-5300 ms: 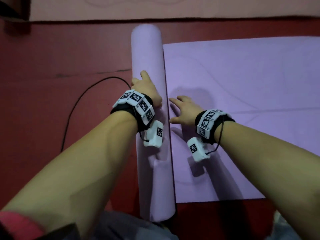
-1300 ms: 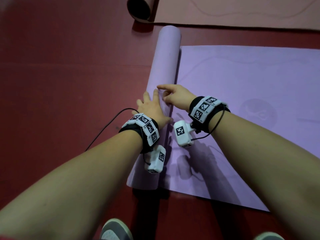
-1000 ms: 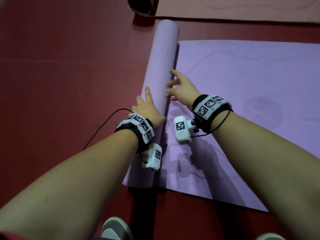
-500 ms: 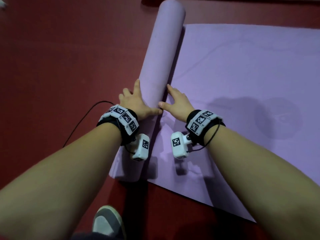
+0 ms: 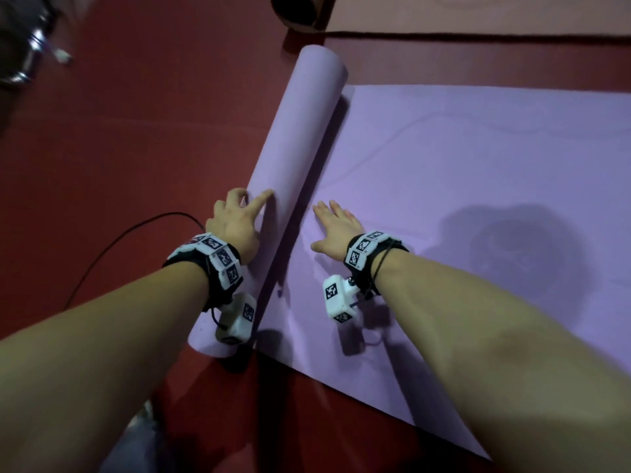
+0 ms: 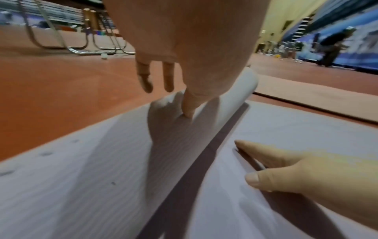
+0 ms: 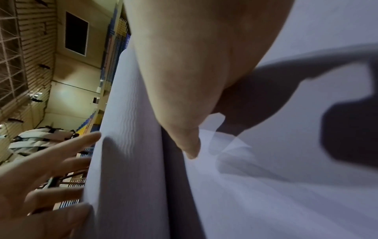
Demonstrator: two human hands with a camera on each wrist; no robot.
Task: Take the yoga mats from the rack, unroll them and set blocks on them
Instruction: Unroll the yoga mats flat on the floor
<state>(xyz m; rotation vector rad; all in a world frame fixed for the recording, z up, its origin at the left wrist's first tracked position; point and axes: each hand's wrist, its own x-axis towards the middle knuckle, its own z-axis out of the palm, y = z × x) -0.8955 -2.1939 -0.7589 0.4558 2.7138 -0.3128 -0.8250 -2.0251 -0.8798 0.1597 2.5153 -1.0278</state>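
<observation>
A lilac yoga mat (image 5: 461,199) lies partly unrolled on the red floor, its flat part stretching right. The still-rolled part (image 5: 297,158) runs from near my feet up toward the far edge. My left hand (image 5: 239,216) rests on the left flank of the roll (image 6: 204,126), fingers spread and straight, index tip touching it. My right hand (image 5: 333,227) lies flat on the unrolled mat (image 7: 266,186) just right of the roll, fingers straight. No blocks are in view.
A pinkish-brown mat (image 5: 478,15) lies unrolled along the far edge, its rolled end (image 5: 297,10) just beyond the lilac roll. A black cable (image 5: 112,244) curves over the floor at left. Metal legs (image 6: 67,40) stand further left.
The roll has moved a little left, baring more flat mat. My right hand has come off the roll onto the flat mat. My left hand stays on the roll's left side.
</observation>
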